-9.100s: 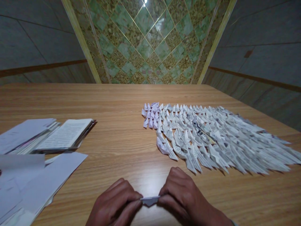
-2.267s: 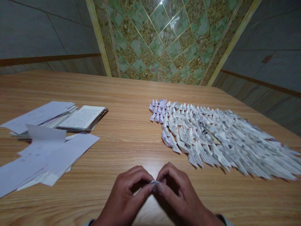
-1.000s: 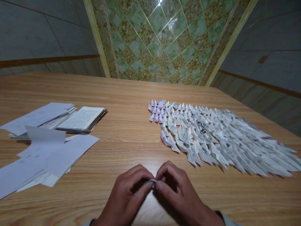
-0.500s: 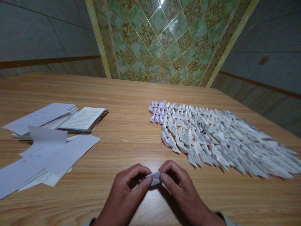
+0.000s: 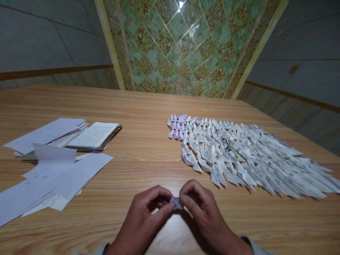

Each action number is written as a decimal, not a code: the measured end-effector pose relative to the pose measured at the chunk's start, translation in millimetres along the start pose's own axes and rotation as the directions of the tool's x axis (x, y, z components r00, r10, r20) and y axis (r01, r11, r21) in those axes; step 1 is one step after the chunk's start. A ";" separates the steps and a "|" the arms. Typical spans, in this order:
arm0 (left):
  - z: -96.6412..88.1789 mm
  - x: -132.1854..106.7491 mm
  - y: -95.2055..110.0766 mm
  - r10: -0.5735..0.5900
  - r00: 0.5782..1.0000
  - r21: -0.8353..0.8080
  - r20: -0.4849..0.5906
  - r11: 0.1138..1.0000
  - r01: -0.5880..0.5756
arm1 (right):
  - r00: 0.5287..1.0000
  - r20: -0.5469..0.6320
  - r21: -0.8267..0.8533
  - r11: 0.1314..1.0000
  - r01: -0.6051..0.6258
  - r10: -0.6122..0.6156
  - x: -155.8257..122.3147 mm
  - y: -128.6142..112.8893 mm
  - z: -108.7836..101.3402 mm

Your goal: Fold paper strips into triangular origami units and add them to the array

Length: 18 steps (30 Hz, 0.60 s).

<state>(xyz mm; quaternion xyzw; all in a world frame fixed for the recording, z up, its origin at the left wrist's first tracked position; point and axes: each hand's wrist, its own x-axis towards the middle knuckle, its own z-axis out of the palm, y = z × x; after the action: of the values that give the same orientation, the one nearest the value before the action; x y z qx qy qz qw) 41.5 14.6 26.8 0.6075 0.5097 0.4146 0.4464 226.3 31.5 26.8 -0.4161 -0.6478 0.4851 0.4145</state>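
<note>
Between my hands is a small folded piece of white paper (image 5: 176, 203), held near the front of the wooden table. My left hand (image 5: 148, 210) pinches its left end between thumb and fingers. On the other end, my right hand (image 5: 203, 209) grips with thumb and forefinger. The fingertips cover much of the paper, so its full shape is hidden. To the right, beyond my hands, stand many small folded paper boats (image 5: 233, 152) in close rows, mostly printed paper, with a few pale lilac ones at the left end.
Loose white sheets (image 5: 61, 177) lie at the left, one with a raised fold. Behind them are a stack of papers (image 5: 50, 131) and a printed pad (image 5: 94, 134). The wooden table (image 5: 138, 148) reaches back towards a green tiled surface (image 5: 183, 46).
The folded paper has tilted between my fingers and shows less of its face. My left fingertips have shifted slightly to the right; both hands keep their grip.
</note>
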 end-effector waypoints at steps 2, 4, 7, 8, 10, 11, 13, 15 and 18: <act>-0.9 0.8 0.4 0.024 1.000 0.018 0.011 1.000 -0.024 | 1.000 0.024 0.018 1.000 -0.012 0.011 0.2 0.1 -0.4; -2.6 1.0 0.4 0.095 0.995 0.080 0.015 0.992 -0.096 | 0.999 0.041 -0.050 0.998 0.025 -0.023 0.2 0.2 -1.1; -4.7 0.1 -1.0 0.197 0.978 0.181 0.062 0.962 -0.205 | 0.990 0.060 -0.189 0.972 0.139 -0.130 0.2 0.6 -1.8; -4.9 -0.3 -1.7 0.213 0.974 0.202 0.081 0.953 -0.225 | 0.987 0.063 -0.217 0.963 0.161 -0.151 0.1 0.7 -1.8; -4.6 -1.1 -2.7 0.215 0.972 0.221 0.100 0.947 -0.232 | 0.986 0.060 -0.232 0.959 0.165 -0.155 -0.1 0.7 -1.7; -4.3 -1.3 -2.9 0.206 0.974 0.220 0.099 0.950 -0.223 | 0.988 0.056 -0.222 0.963 0.151 -0.142 -0.3 0.7 -1.5; -3.7 -1.2 -2.7 0.192 0.977 0.203 0.088 0.957 -0.207 | 0.994 0.053 -0.179 0.978 0.108 -0.100 -0.8 0.5 -1.1; -3.2 -0.4 -1.9 0.197 0.977 0.188 0.077 0.960 -0.208 | 0.996 0.058 -0.128 0.989 0.071 -0.064 -1.3 0.3 -0.5; -2.7 1.1 -0.8 0.220 0.974 0.184 0.058 0.956 -0.227 | 0.998 0.056 -0.076 0.996 0.038 -0.034 -1.2 -0.1 0.7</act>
<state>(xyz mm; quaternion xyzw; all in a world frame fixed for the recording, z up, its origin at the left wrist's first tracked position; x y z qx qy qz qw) 38.8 16.0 26.8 0.7083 0.4665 0.4009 0.3463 226.0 30.2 26.5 -0.4066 -0.6845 0.4634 0.3892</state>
